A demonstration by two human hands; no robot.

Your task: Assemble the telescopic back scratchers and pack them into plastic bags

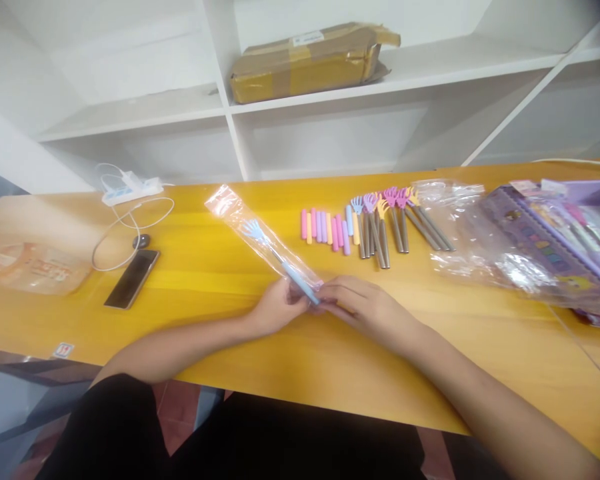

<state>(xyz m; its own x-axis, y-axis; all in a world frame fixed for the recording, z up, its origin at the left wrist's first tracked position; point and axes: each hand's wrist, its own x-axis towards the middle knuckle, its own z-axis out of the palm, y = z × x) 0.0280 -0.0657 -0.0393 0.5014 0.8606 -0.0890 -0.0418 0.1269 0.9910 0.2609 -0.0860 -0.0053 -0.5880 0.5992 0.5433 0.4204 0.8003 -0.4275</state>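
A blue back scratcher (294, 275) with a hand-shaped head lies inside a long clear plastic sleeve (225, 202), slanting up and to the left. My left hand (274, 310) is closed around the handle end through the plastic. At that same lower end, the fingers of my right hand (364, 305) are pinched together on the sleeve's edge. Beyond my right hand lies a row of pink, yellow, purple and blue handle grips (324, 227). Beside them sit several back scratchers with bare metal rods (381, 233) and coloured heads.
Clear plastic bags (460, 200) and a purple box (535, 233) holding packaged items occupy the right side. On the left are a phone (132, 279), a white cable, a power strip (133, 191) and an orange-printed bag (35, 269). A taped cardboard box (310, 63) rests on the shelf.
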